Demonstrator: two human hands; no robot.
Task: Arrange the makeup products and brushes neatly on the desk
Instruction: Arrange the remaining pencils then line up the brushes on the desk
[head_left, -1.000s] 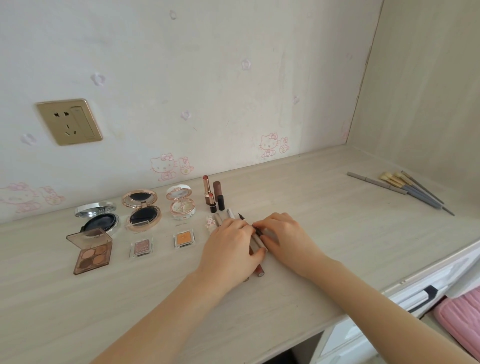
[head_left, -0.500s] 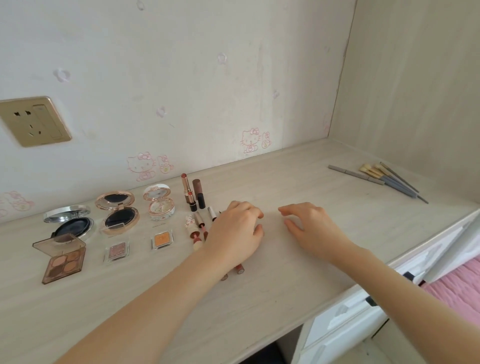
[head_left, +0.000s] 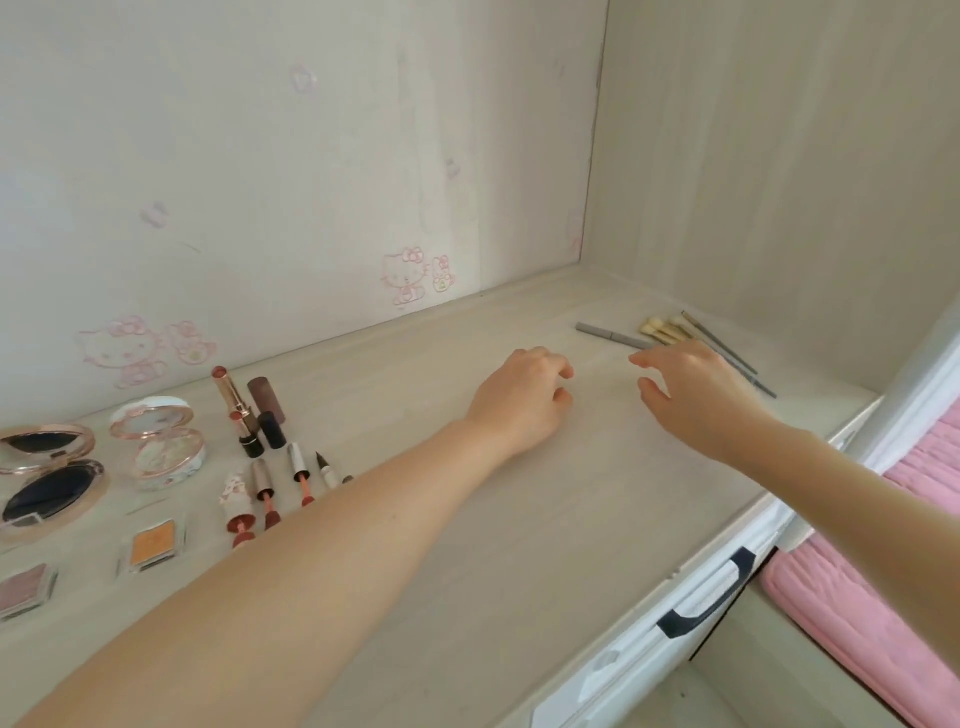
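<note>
Desk (head_left: 519, 545) inspected from the head view. The left hand (head_left: 524, 395) was near the desk's centre, fingers loosely curled and holding nothing; contact with the surface could not be confirmed. The right hand (head_left: 696, 395) was at its 3 o'clock, close but apart, fingers relaxed and spread, thumb clear of the forefinger, holding nothing. The brushes (head_left: 670, 330) lay bunched at 12 o'clock of the right hand, near the side panel (head_left: 779, 182), their handles partly hidden behind that hand. A grey pencil (head_left: 608, 334) lay at their 9 o'clock; whether the right fingertips touched it could not be told. Well apart, at 9 o'clock of the left hand, were two lipsticks (head_left: 236, 405) side by side, with a row of lip tubes (head_left: 265, 493) at their 6 o'clock, partly covered by the left forearm (head_left: 311, 561). Further toward 9 o'clock sat two open compacts (head_left: 161, 447), with two eyeshadow pans (head_left: 153, 543) at their 6 o'clock. A drawer handle (head_left: 711, 603) and a pink cushion (head_left: 857, 597) showed at the desk's 4 o'clock.
</note>
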